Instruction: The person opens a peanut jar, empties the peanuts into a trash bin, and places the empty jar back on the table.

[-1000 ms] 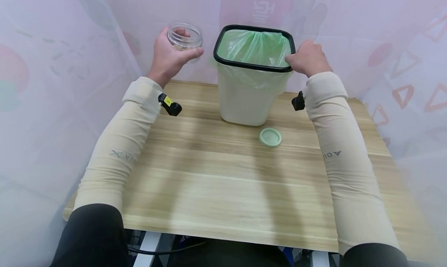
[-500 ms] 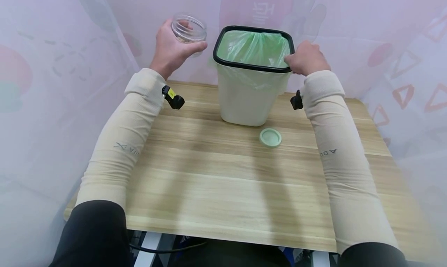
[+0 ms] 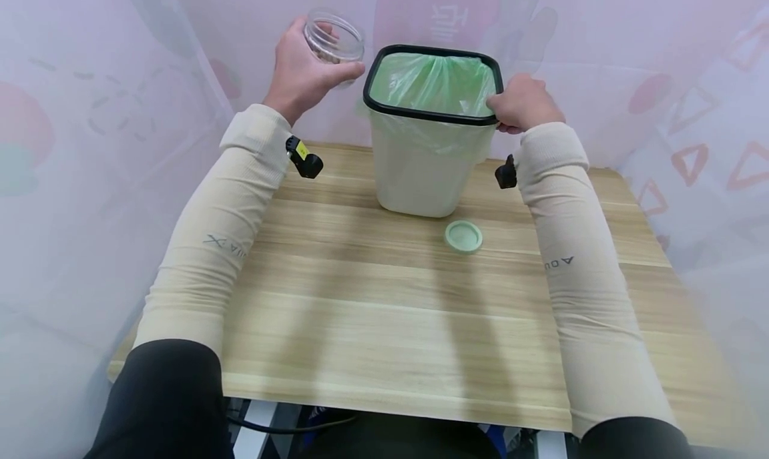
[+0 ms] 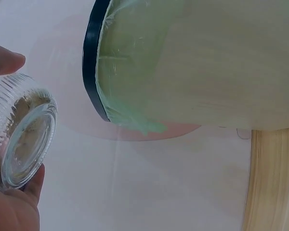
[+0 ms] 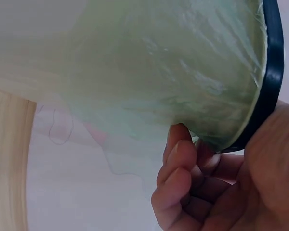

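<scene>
My left hand [image 3: 306, 72] grips a clear glass jar [image 3: 334, 40], lidless and tilted toward the bin, up to the left of the bin's rim. Through its ribbed side in the left wrist view, brownish contents show near the base of the jar [image 4: 31, 139]. A white trash bin [image 3: 414, 172] with a black rim [image 3: 429, 115] stands at the back of the table, lined with a pale green bag [image 3: 438, 82]. My right hand [image 3: 524, 104] holds the rim's right side; in the right wrist view the fingers [image 5: 176, 180] curl below the rim, against the bag.
A round pale green lid [image 3: 463, 237] lies on the wooden table [image 3: 360, 325] just in front of the bin. Printed fabric [image 3: 589, 59] hangs behind and at both sides of the table.
My left hand has moved up and to the right with the jar, closer to the bin, and the jar tilts further. My right hand stays on the rim.
</scene>
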A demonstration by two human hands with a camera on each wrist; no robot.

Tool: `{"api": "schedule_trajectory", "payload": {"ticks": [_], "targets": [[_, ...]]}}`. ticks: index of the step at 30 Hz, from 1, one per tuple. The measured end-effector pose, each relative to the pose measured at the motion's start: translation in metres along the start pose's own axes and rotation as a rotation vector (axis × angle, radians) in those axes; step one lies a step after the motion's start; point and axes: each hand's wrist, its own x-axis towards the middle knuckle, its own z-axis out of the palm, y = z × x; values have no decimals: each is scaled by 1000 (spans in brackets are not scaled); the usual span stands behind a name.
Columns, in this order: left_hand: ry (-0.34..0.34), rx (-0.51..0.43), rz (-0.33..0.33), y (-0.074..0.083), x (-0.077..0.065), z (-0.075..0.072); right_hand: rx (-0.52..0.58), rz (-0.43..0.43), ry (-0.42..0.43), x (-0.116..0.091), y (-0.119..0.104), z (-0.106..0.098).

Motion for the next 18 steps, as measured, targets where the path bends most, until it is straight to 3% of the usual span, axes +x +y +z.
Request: {"api": "schedule_trajectory", "payload": {"ticks": [8, 18], "targets": [[-12, 20, 18, 3, 5, 7, 37, -3, -1, 5, 3, 3], [-32, 171, 54, 10, 8, 11, 57, 10, 20, 5, 3, 5]]}}
